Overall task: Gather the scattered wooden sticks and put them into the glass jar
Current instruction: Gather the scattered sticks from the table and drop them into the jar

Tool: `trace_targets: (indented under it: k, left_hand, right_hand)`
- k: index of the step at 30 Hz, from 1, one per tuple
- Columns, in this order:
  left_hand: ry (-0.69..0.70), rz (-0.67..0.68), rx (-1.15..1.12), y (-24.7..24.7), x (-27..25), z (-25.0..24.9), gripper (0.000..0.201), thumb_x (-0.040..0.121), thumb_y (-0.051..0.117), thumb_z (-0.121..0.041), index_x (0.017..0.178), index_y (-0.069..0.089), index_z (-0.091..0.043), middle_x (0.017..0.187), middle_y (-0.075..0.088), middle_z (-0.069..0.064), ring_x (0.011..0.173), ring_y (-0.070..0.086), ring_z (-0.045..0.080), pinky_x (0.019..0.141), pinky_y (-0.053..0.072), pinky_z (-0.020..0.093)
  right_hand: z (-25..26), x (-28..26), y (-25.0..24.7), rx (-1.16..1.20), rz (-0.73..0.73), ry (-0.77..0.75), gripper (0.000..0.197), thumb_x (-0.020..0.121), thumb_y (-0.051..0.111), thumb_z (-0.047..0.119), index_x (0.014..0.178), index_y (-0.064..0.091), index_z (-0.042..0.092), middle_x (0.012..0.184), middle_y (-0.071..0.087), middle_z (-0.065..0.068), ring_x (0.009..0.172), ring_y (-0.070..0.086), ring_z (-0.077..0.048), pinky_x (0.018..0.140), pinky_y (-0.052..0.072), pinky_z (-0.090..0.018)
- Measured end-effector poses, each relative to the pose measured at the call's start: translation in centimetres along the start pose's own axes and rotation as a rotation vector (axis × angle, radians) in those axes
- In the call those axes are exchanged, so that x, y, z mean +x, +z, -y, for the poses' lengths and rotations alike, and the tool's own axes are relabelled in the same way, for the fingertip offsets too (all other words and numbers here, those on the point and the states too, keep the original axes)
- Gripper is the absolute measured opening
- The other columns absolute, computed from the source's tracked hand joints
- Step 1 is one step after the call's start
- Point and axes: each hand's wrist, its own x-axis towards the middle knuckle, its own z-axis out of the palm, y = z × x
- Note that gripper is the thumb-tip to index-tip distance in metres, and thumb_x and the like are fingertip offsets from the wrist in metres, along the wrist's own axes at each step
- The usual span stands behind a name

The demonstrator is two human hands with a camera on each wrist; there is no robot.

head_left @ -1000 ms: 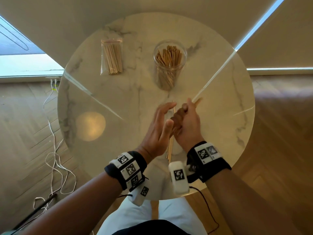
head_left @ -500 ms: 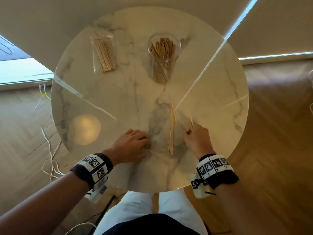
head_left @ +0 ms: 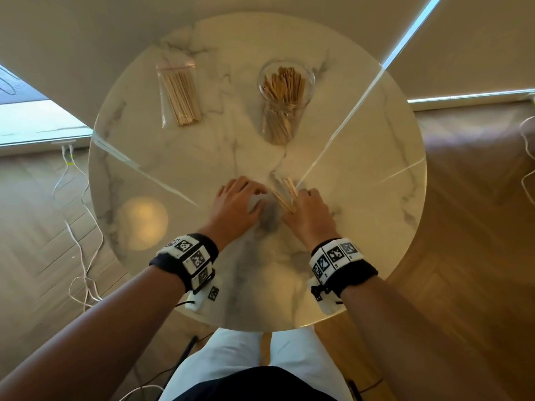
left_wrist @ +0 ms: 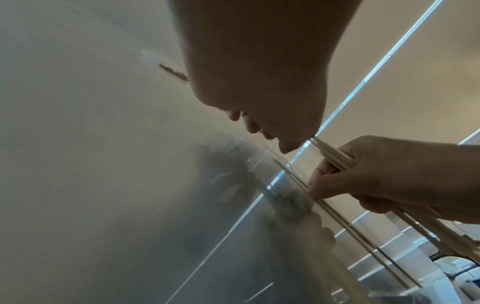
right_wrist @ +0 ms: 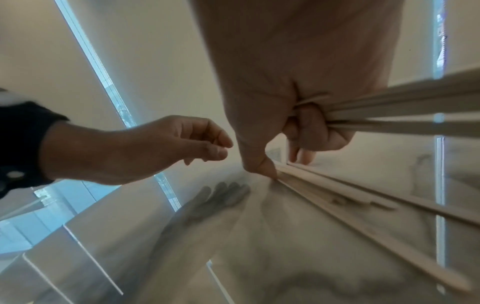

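Observation:
The glass jar (head_left: 285,94), holding several wooden sticks, stands at the back middle of the round marble table (head_left: 362,169). My right hand (head_left: 304,206) grips a bundle of wooden sticks (right_wrist: 389,107) in its curled fingers. Its thumb (right_wrist: 262,166) presses on more loose sticks (right_wrist: 350,207) lying on the table. My left hand (head_left: 240,195) hovers palm down just left of them with fingers loosely curled and holds nothing (right_wrist: 202,144). In the left wrist view the right hand (left_wrist: 376,174) holds the bundle (left_wrist: 335,156) above the loose sticks (left_wrist: 345,224).
A clear plastic bag of sticks (head_left: 179,96) lies at the back left of the table. The table's near edge (head_left: 260,328) is just in front of my lap. White cables (head_left: 78,227) trail over the wooden floor at left.
Both hands have moved forward and closer together around the loose sticks. The sticks that lay between the hands now sit against my right hand, which holds a fuller bundle.

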Motion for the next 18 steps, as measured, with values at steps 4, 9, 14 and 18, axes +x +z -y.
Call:
trace_targets:
  k: [4,9,14,18]
  left_hand:
    - [-0.046,0.016,-0.005,-1.3,-2.8,2.1,0.016,0.095,0.07,-0.027,0.111,0.07,-0.023,0.111,0.066,-0.003,0.103,0.061,0.025,0.092,0.049,0.043]
    - [-0.066,0.006,-0.021,-1.9,-4.4,3.1,0.015,0.097,0.069,-0.027,0.111,0.071,-0.024,0.11,0.066,-0.005,0.103,0.061,0.023,0.092,0.048,0.039]
    - [-0.11,-0.065,-0.061,-2.2,-3.6,3.1,0.013,0.095,0.071,-0.024,0.108,0.071,-0.018,0.106,0.066,0.0,0.097,0.064,0.027,0.089,0.053,0.042]
    - [-0.263,-0.112,-0.089,-2.7,-2.2,3.8,0.026,0.091,0.077,-0.026,0.114,0.069,-0.015,0.107,0.064,0.006,0.094,0.065,0.031,0.08,0.056,0.041]
  right_hand:
    - [0.3,0.2,0.5,-0.045,-0.012,-0.03,0.034,0.091,0.067,0.025,0.114,0.058,0.003,0.111,0.058,-0.015,0.099,0.065,-0.039,0.07,0.043,-0.037]
    - [0.6,0.6,0.5,-0.111,0.022,-0.113,0.029,0.095,0.061,0.023,0.114,0.057,0.002,0.109,0.057,-0.015,0.092,0.064,-0.038,0.066,0.038,-0.036]
    - [-0.1,1.3,0.0,0.001,0.071,-0.196,0.033,0.091,0.064,0.018,0.12,0.055,0.006,0.101,0.064,-0.016,0.089,0.063,-0.037,0.068,0.044,-0.038]
    - [-0.4,2.1,-1.9,0.224,0.067,-0.116,0.032,0.094,0.067,0.027,0.116,0.052,0.008,0.091,0.063,-0.006,0.075,0.059,-0.024,0.062,0.045,-0.033]
